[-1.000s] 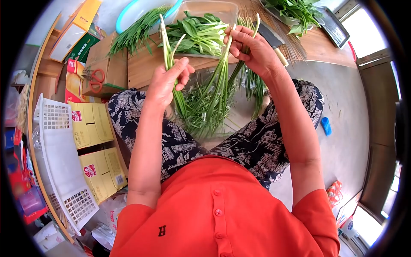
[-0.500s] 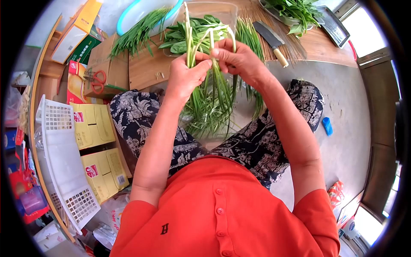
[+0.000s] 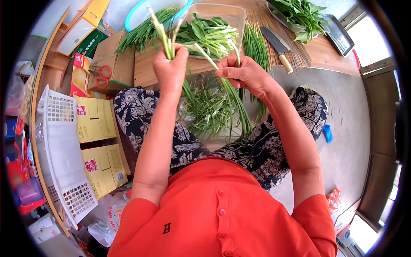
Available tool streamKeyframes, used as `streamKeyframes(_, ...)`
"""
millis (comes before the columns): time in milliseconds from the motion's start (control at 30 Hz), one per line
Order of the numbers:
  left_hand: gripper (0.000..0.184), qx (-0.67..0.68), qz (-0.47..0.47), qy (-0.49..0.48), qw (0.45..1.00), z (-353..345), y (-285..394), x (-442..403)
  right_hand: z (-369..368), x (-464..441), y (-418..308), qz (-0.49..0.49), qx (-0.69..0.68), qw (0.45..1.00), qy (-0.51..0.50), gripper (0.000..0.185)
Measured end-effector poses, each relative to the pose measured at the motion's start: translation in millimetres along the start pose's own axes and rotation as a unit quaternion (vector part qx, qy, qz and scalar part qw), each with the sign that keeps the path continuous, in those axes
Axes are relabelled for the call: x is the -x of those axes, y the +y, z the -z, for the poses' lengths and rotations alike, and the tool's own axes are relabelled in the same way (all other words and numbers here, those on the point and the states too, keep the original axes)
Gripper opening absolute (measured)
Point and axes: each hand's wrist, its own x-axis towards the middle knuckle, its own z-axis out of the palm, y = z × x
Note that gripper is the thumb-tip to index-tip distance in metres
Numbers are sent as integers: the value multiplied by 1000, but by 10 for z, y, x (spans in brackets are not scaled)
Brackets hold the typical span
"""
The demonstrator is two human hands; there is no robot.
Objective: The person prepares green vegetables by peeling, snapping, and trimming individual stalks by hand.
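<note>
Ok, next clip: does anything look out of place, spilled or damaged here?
Two mild oddities. The knife lies with its handle seeming to jut past the edge of the wooden surface, where it might get bumped. A small blue object, too indistinct to identify, lies alone on the grey floor. No damage stands out.

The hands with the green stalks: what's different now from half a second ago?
The left hand and right hand were close together; now they have moved apart. The left went left, and the right came a little back towards the person's body. Both hold stalks, as before; I can't tell if any stalk changed hands. The knife and scissors stayed put.
</note>
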Motion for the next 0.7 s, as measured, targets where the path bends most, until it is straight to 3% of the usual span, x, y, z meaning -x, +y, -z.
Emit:
streamKeyframes(67, 4, 48, 19, 10, 999, 108, 23, -54, 24, 28, -30, 3, -45, 999, -28, 11)
streamKeyframes(333, 3, -29, 78, 30, 996, 423, -59, -32, 149, 48, -54, 5, -88, 996, -18, 12)
streamKeyframes(400, 11, -131, 126, -29, 983, 468, -24, -5, 170, 44, -65, 10, -106, 994, -17, 12)
streamKeyframes(467, 21, -129, 207, -172, 954, 429, 78, 54, 145, 24, -47, 8, -109, 994, -21, 12)
streamKeyframes(500, 28, -120, 198, -195, 953, 382, 95, 89, 115, 6, -39, 7, -110, 994, -25, 12)
streamKeyframes(600, 36, 19, 199, -227, 953, 160, 331, 173, 26, -2, -8, -3, -92, 995, -23, 13)
streamKeyframes(700, 26, 103, 212, -240, 942, 16, 315, 173, -48, -22, 5, -6, -78, 995, -65, 10)
